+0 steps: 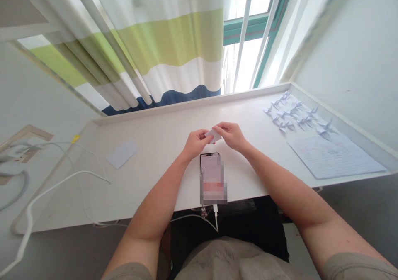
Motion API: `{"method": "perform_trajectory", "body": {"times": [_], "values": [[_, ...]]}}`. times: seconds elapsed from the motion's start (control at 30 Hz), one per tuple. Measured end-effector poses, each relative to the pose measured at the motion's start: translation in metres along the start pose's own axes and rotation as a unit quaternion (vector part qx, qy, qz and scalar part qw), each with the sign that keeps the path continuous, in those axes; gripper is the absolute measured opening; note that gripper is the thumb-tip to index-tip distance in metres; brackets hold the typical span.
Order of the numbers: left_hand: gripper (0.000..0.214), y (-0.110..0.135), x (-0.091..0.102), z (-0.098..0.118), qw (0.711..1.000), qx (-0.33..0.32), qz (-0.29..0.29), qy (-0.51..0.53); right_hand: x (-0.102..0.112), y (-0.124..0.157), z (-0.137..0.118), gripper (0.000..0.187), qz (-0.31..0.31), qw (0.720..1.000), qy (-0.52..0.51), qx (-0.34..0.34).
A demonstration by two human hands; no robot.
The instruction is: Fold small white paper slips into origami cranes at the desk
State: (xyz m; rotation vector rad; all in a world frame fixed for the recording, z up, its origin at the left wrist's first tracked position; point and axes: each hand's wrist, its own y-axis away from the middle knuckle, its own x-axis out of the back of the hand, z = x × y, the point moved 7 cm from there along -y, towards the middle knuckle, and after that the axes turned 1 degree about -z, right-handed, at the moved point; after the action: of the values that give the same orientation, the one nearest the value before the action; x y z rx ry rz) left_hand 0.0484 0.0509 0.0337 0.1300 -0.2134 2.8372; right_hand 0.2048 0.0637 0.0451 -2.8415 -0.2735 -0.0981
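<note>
Overall, a white, raised-rimmed bench [155, 132] carries a rectangular white paper sheet [332, 156] covered in writing, a cluster of folded white paper birds [304, 121] and a rectangular black-edged phone [211, 176]. Just beyond the phone, the left hand [195, 142] and right hand [231, 135] both pinch a small, angular white paper piece [215, 136].

A white desk [155, 143] fills the centre. Striped curtain [177, 39] at 11 o'clock, bright teal-framed window [244, 31] at 1, pale wall [357, 52] at 2, socket [27, 148] at 9.
</note>
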Motion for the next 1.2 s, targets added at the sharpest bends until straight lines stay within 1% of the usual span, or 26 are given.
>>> {"method": "perform_trajectory", "body": {"times": [0.1, 0.2, 0.33, 0.4, 0.5, 0.57, 0.63, 0.73, 0.87, 0.93, 1.0, 1.07, 1.13, 1.2], "values": [[0.039, 0.001, -0.004, -0.002, 1.000, 0.021, -0.018, 0.007, 0.002, 0.001, 0.000, 0.053, 0.009, 1.000, 0.004, 0.006], [0.039, 0.003, -0.009, -0.003, 0.998, 0.043, -0.045, 0.013, 0.007, 0.000, 0.001, 0.054, 0.040, 0.999, 0.022, 0.012], [0.034, 0.003, -0.011, -0.003, 0.997, 0.046, -0.040, 0.036, 0.013, -0.002, 0.005, 0.054, 0.083, 0.996, 0.015, -0.007], [0.031, 0.002, -0.009, -0.003, 0.998, 0.043, -0.028, 0.038, 0.011, -0.002, 0.009, 0.054, 0.073, 0.997, -0.004, -0.026], [0.021, 0.001, -0.006, -0.002, 0.999, 0.038, -0.021, 0.025, 0.005, -0.003, 0.013, 0.056, 0.032, 0.998, -0.029, -0.043], [0.015, 0.002, -0.005, 0.000, 0.999, 0.032, -0.018, -0.002, 0.002, -0.003, 0.011, 0.054, 0.001, 0.999, -0.021, -0.032], [0.013, 0.002, -0.003, 0.003, 0.999, 0.024, -0.014, -0.036, 0.001, -0.002, 0.006, 0.049, -0.024, 1.000, 0.009, -0.011], [0.022, 0.004, -0.002, 0.007, 0.997, 0.011, -0.013, -0.074, -0.001, 0.000, -0.002, 0.047, -0.047, 0.999, 0.023, 0.006], [0.045, 0.006, -0.008, 0.007, 0.996, 0.006, -0.052, -0.072, -0.009, 0.003, -0.008, 0.049, -0.083, 0.995, -0.060, -0.007], [0.052, 0.005, -0.010, 0.005, 0.996, 0.010, -0.057, -0.064, -0.010, 0.004, -0.007, 0.052, -0.080, 0.994, -0.080, -0.012], [0.054, 0.004, -0.007, 0.005, 0.998, 0.003, -0.030, -0.059, -0.007, 0.002, -0.004, 0.055, -0.046, 0.998, -0.053, -0.010], [0.055, 0.002, 0.000, 0.004, 0.999, -0.009, 0.013, -0.044, -0.002, 0.001, 0.000, 0.061, -0.006, 1.000, 0.008, -0.008], [0.056, -0.001, 0.005, 0.000, 0.999, -0.009, 0.042, -0.019, -0.002, -0.001, 0.004, 0.064, -0.002, 0.999, 0.041, -0.011], [0.059, -0.003, 0.006, -0.006, 0.999, 0.008, 0.037, 0.007, -0.002, -0.001, 0.006, 0.066, -0.009, 0.999, 0.051, -0.010]]}}
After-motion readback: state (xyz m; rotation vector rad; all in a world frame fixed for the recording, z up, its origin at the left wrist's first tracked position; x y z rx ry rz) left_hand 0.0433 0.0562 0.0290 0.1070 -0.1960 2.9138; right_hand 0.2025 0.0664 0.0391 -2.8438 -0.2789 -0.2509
